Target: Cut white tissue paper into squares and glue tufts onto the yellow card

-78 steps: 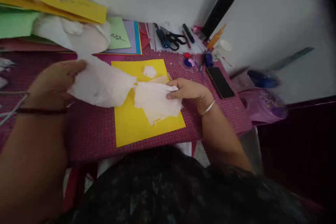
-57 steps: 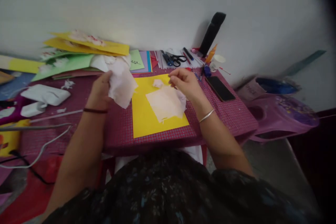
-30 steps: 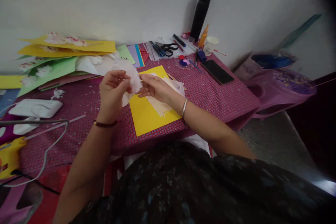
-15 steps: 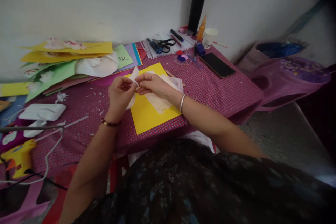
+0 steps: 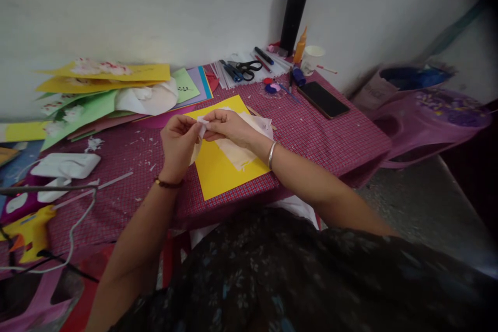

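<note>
My left hand [image 5: 178, 141] and my right hand [image 5: 229, 126] meet above the left edge of a yellow card sheet [image 5: 227, 166]. Both pinch one small piece of white tissue paper [image 5: 201, 125] between fingertips. A larger crumpled sheet of cream tissue [image 5: 243, 148] lies on the yellow sheet, partly under my right wrist. The sheet rests on a low table covered with a magenta checked cloth [image 5: 334, 140].
Stacked coloured paper [image 5: 105, 83] and white tissue lie at the back left. Black scissors [image 5: 249, 67], pens, an orange glue bottle [image 5: 299, 46], a white cup [image 5: 312, 57] and a phone [image 5: 322, 99] sit at the back right. A yellow glue gun [image 5: 27, 228] lies at the left edge.
My hands came together from apart: the left dropped the large tissue, and both now pinch a small torn piece. The view has risen and steadied.
</note>
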A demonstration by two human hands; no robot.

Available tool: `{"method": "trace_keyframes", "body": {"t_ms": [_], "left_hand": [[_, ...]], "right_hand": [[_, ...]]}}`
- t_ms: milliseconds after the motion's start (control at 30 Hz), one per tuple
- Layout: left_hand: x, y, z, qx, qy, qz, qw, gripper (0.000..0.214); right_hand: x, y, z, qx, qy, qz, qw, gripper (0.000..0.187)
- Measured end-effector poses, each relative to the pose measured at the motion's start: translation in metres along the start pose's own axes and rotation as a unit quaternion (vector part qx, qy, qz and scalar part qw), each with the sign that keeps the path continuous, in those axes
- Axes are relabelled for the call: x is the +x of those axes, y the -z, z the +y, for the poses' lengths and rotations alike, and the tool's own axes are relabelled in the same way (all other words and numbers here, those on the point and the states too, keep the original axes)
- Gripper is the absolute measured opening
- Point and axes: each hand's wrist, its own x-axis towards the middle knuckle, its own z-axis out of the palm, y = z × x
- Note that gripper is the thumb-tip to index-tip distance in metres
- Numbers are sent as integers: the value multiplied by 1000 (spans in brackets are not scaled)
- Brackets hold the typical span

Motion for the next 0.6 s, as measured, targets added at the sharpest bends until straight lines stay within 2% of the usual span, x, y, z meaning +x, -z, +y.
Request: {"method": "trace_keyframes", "body": {"t_ms": [200,433,600], "left_hand": [[-1,-2,7,-28,43,11,999,17],[-6,-8,8,-33,41,-13,999,17],[-5,-2,0,-39,26,-18,999,10]], "right_hand": [[-1,-1,0,-10,-1,17,1000,14],[-2,-3,1,-43,15,37,998,20],[-1,-3,2,-86,42,48,994,25]]}}
